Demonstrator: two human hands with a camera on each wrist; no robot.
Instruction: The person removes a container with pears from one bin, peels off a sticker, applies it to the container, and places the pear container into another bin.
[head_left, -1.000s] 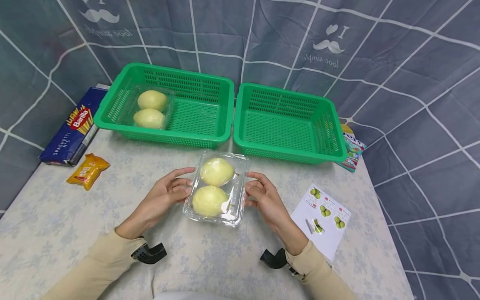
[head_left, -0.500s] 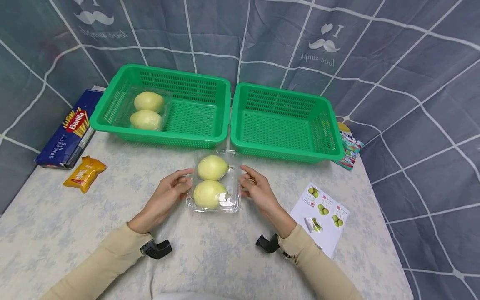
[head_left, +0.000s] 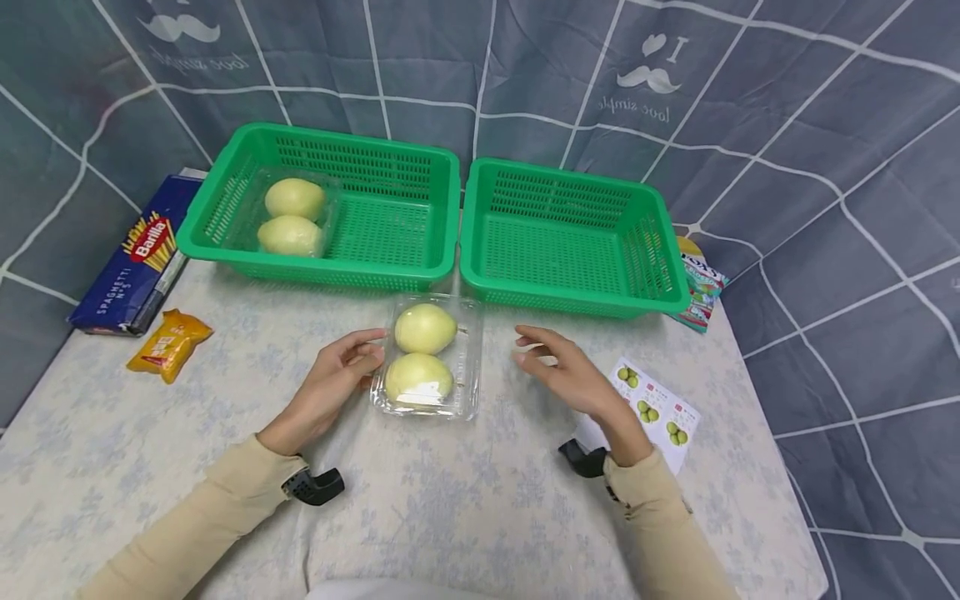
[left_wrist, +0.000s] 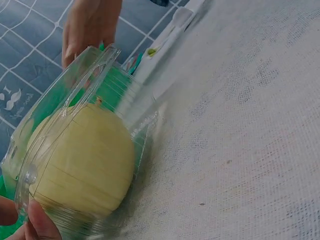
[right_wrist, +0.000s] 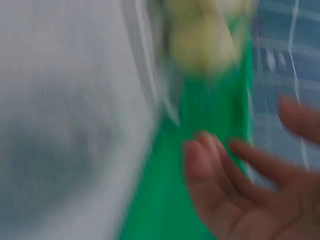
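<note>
Two baskets point(head_left: 450, 242), two clamshells point(head_left: 429, 358)

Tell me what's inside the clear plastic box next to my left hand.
The clear plastic box holds two pale yellow-green fruits, one behind the other, with the lid closed over them. Whatever lies under the fruits is hidden. The left hand touches its side.

"Barilla" and "SPAGHETTI N°5" on the blue box point(head_left: 133, 265) to my left, mirrored "I love simple" with a moustache on the backdrop point(head_left: 651, 83) ahead of me
</note>
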